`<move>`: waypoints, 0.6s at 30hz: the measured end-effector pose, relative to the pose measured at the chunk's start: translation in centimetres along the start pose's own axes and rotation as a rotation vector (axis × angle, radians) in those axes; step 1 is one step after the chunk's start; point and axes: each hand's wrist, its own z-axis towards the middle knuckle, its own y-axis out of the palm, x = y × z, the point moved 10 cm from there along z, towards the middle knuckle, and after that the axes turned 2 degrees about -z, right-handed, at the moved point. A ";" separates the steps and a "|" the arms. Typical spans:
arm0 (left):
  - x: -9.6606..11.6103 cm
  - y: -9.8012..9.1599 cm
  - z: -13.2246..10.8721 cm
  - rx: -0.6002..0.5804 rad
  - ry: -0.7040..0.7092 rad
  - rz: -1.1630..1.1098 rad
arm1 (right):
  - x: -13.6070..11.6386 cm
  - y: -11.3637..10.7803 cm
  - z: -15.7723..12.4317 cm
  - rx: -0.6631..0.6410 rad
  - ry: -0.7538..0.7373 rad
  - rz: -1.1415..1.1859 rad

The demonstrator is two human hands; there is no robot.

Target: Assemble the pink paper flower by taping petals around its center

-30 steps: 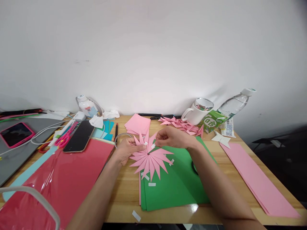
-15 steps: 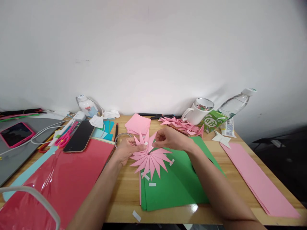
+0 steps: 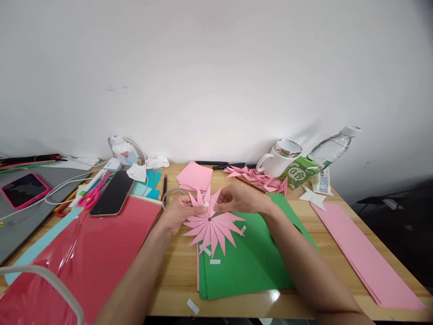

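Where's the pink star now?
Head view, just below centre: the pink paper star is between left hand and right hand, partly over the green sheets.

Paper star [image 3: 212, 229] partly over card [image 3: 250, 266], phone [image 3: 113, 194] left, mug [image 3: 277, 161] right

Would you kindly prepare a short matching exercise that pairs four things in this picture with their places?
Things:
1. Many-pointed pink flower
2. White mug
3. Pink-cased phone
4. White paper star

Places:
A. On the grey surface at far left
B. At the far end of the long pink sheets
C. Held by the left hand
D. Beside the green carton

Pairs: 1-C, 2-D, 3-A, 4-B
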 end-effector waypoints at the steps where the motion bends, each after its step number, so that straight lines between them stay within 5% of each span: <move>1: 0.0 0.2 0.0 -0.020 0.000 -0.008 | -0.2 0.0 -0.1 -0.014 -0.006 -0.009; 18: 0.5 1.6 -0.4 -0.113 0.029 0.032 | 0.0 1.3 -0.8 -0.173 0.049 0.062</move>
